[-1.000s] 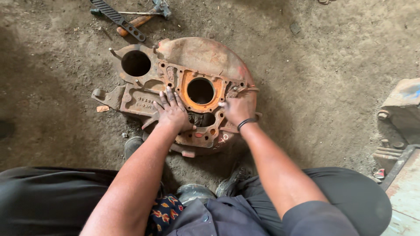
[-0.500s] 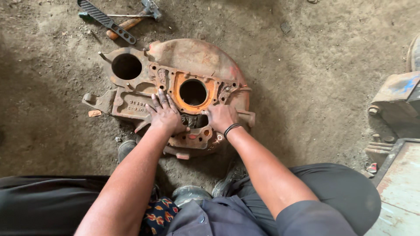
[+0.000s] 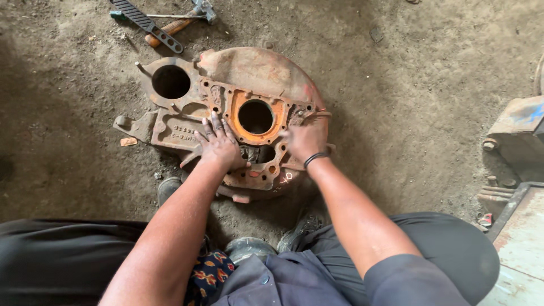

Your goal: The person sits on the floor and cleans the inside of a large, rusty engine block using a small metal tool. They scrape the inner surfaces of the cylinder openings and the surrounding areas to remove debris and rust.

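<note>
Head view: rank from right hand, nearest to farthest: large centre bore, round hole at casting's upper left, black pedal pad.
From the right hand:
1. Large centre bore, just left of the hand.
2. Round hole, casting's upper-left corner.
3. Black pedal pad, on the dirt beyond the casting, top left.

Housing casting point(image 3: 266, 73): rust-brown overall, faded orange-red paint on the domed part. Ring around the central bore point(image 3: 256, 117): brighter orange, bore itself black. Small pink-red patch near the lower edge.
Floor point(image 3: 408, 102): dull grey-brown dirt.
Wristband point(image 3: 315, 158) by the right hand point(image 3: 304, 139): black.
Tread strip point(image 3: 146, 24): black, ribbed pattern. Hammer handle point(image 3: 170, 28): orange-brown wood.
Cloth point(image 3: 212, 275): dark navy with red-and-yellow floral print.
Trousers point(image 3: 453, 249): dark grey.
Metal block point(image 3: 518, 127): grey-brown with a blue smear.
</note>
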